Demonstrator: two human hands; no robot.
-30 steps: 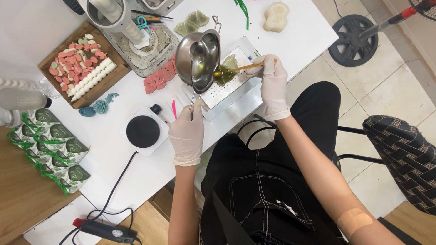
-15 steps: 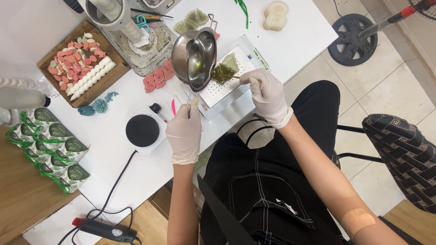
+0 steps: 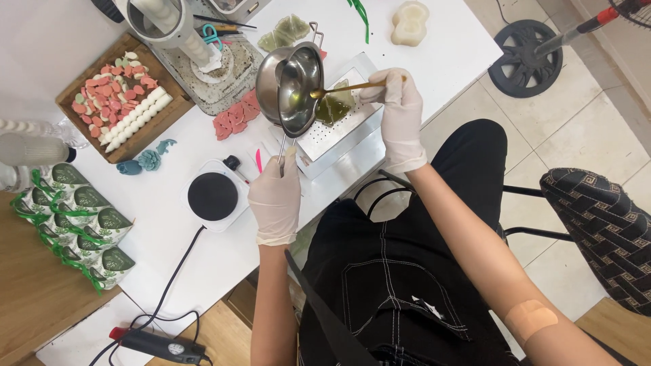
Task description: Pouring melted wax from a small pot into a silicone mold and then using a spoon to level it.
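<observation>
The left hand (image 3: 274, 196), gloved, is closed around the handle of one tilted steel saucepan (image 3: 290, 85), held above one metal mould (image 3: 339, 132) near the table's middle. The right hand (image 3: 400, 112) pinches one gold spoon (image 3: 346, 88), its tip inside the pan. One hotplate (image 3: 212, 196) sits left.

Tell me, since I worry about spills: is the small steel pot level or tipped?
Tipped. The steel pot, held by the left hand, shows its inside tilted over the metal mold.
</observation>
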